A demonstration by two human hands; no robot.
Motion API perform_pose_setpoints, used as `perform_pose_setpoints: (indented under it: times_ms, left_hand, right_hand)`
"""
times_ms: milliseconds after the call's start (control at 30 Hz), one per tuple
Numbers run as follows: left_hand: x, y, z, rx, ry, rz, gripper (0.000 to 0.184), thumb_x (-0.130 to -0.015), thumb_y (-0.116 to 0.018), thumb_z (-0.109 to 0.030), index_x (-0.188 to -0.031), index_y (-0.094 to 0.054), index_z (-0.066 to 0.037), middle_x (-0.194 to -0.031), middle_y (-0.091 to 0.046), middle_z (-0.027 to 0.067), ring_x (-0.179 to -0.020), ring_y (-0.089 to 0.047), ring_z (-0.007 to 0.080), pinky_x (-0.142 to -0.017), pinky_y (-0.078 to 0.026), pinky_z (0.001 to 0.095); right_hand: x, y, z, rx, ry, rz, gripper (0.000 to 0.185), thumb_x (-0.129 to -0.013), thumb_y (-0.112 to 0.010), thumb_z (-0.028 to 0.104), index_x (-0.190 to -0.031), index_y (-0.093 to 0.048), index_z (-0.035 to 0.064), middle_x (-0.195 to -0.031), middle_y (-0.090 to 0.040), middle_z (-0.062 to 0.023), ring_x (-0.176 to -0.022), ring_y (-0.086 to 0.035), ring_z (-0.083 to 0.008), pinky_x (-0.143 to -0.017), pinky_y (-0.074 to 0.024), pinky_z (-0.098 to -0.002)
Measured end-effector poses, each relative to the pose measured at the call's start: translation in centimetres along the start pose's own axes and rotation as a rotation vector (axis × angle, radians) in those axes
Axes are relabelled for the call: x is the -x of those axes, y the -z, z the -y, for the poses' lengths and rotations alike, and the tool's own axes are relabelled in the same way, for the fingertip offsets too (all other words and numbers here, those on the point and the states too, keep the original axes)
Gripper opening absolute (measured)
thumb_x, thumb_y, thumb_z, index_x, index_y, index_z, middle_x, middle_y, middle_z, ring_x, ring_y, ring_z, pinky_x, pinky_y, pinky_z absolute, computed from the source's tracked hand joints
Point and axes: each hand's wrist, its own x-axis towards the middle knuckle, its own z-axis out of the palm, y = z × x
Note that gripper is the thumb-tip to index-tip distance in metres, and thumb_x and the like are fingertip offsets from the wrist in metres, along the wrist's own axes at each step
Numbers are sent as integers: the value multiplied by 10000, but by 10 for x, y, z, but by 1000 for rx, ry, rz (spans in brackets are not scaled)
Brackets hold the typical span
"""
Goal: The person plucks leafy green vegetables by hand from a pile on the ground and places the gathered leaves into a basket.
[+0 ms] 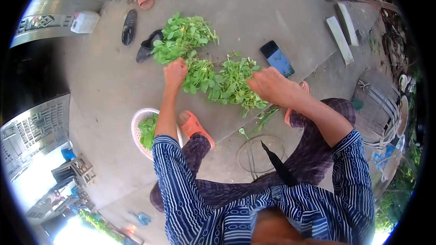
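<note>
Leafy green stems (200,75) lie in a long loose heap on the concrete floor. My left hand (175,72) is closed at the heap's near left edge, its fingers curled against the greens. At the right end, my right hand (272,85) is also closed, with its fingertips in among the leaves. What lies inside each grip is mostly hidden. Beside my left forearm stands a white perforated basket (136,129) holding some loose green leaves (148,131). A few stray stems (263,119) rest on the floor below my right hand.
A smartphone (277,58) lies beyond my right hand. Dark shoes (129,27) sit left of the heap, near a white jug (85,22). Two pale blocks (339,40) and a large bound basket (379,104) are at right. A wire ring (239,156) is between my legs.
</note>
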Motion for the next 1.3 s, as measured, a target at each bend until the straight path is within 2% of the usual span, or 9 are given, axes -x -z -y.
perform_pose_setpoints:
  times_ms: [100, 233, 300, 400, 600, 800, 900, 1200, 1300]
  left_hand:
    - [8, 30, -5, 37, -31, -21, 167, -683, -573, -232, -780, -625, -107, -710, -625, 106, -676, -600, 255, -630, -458, 335]
    - [13, 61, -26, 195, -17, 8, 170, -690, -603, -210, -804, -645, -90, -710, -635, 78, -643, -591, 188, -617, -451, 282]
    - [23, 73, -46, 858, 123, 362, 139, -709, -642, -150, -817, -648, -62, -713, -629, 21, -625, -548, 112, -605, -425, 238]
    - [45, 82, -91, 1028, 185, 554, 158, -730, -659, -107, -854, -638, -12, -739, -606, 12, -640, -517, 87, -604, -429, 234]
    - [61, 81, -120, 1212, 232, 697, 186, -733, -665, -112, -883, -629, -7, -778, -607, 22, -661, -511, 91, -609, -416, 221]
    - [62, 80, -116, 1414, 233, 850, 195, -751, -646, -110, -897, -621, 17, -824, -623, 61, -715, -567, 143, -693, -448, 254]
    - [60, 82, -114, 1359, 224, 878, 225, -765, -637, -131, -913, -611, 37, -838, -626, 77, -737, -584, 166, -753, -445, 269]
    - [58, 75, -120, 936, -74, 858, 208, -735, -680, -183, -871, -662, -27, -757, -640, 47, -736, -568, 125, -736, -415, 246]
    - [63, 73, -121, 940, -11, 843, 212, -703, -698, -200, -822, -668, -27, -777, -643, 29, -772, -559, 118, -766, -408, 257]
  right_hand:
    - [-13, -6, -1, -89, -64, 90, 46, -717, -525, 109, -709, -531, 64, -678, -553, -86, -657, -603, -247, -552, -452, -344]
    - [-26, -1, 2, -213, -195, -43, 59, -729, -527, 107, -711, -530, 51, -721, -559, -93, -720, -600, -275, -597, -464, -389]
    - [-30, 6, 5, -454, -320, -281, 99, -746, -547, 134, -771, -535, 39, -770, -568, -100, -744, -593, -306, -643, -467, -426]
    - [-33, 5, 2, -650, -288, -477, 166, -756, -571, 176, -850, -536, 45, -808, -570, -108, -720, -589, -328, -654, -470, -426]
    - [-32, -1, 8, -640, -307, -160, 187, -762, -568, 190, -879, -540, 47, -759, -602, -159, -730, -596, -336, -662, -471, -428]
    - [-36, -24, 0, -650, -223, -304, 106, -752, -550, 127, -793, -591, 38, -653, -587, -162, -650, -581, -340, -601, -458, -421]
    - [-34, -16, 1, -674, -221, -285, 157, -770, -509, 112, -698, -577, -10, -662, -589, -207, -672, -600, -357, -632, -485, -425]
    - [-38, -28, 4, -561, -211, -15, 157, -756, -511, 153, -759, -594, 21, -653, -580, -176, -658, -573, -355, -622, -454, -430]
    - [-35, -26, 4, -639, -171, -48, 157, -744, -513, 154, -727, -591, 18, -654, -574, -183, -626, -551, -357, -599, -441, -420]
